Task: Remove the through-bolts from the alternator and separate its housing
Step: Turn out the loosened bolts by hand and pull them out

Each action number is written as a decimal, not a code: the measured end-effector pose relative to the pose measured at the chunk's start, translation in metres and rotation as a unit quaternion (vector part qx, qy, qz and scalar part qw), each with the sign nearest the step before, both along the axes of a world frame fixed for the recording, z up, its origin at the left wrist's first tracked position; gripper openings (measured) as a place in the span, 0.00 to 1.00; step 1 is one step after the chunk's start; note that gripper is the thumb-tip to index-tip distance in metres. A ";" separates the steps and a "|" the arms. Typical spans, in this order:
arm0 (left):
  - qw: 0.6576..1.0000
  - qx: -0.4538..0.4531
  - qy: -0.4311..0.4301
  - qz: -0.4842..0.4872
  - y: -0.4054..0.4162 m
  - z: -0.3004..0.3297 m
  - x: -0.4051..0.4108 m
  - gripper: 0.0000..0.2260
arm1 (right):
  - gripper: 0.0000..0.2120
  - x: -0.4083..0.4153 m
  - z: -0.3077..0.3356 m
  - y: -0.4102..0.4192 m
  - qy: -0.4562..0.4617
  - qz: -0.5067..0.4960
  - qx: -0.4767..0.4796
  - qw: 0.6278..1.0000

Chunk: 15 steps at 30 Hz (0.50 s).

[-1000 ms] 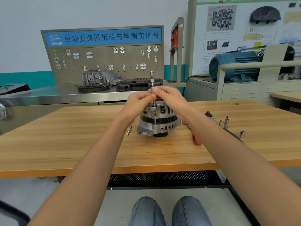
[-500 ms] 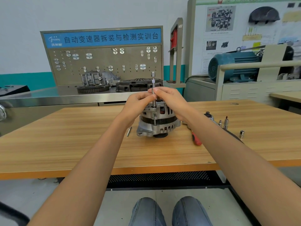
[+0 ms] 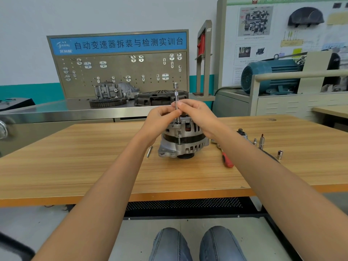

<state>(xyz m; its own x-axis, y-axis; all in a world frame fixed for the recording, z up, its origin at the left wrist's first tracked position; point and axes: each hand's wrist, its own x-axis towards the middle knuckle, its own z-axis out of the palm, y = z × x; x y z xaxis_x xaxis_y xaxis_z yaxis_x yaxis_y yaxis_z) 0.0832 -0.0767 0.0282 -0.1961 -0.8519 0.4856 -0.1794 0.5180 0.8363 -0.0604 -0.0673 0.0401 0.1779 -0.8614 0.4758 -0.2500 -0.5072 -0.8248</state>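
Here, pinching upright extension bar (image 3: 176,98) with curled fingers of left hand (image 3: 160,119) and right hand (image 3: 197,115), probably to spin through-bolt out of alternator (image 3: 183,142).

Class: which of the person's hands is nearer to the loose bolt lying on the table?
Left. The left hand is above the loose bolt; the right hand is beyond the alternator.

Alternator (image 3: 183,142): cast metal housing, matt grey, dull. Extension bar (image 3: 176,98): bright polished metal. Counter (image 3: 75,166): wood-grain top, smooth, satin. Screwdriver handle (image 3: 227,162): red plastic.
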 end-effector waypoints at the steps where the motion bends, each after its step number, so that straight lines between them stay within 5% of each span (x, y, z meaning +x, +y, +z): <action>1: 1.000 0.003 0.000 -0.003 0.000 0.000 0.001 0.04 | 0.11 0.000 0.000 0.000 -0.001 0.000 0.003 1.000; 15: 1.000 0.004 0.004 -0.002 0.000 0.000 0.001 0.04 | 0.07 0.001 0.000 -0.001 -0.012 -0.016 -0.004 1.000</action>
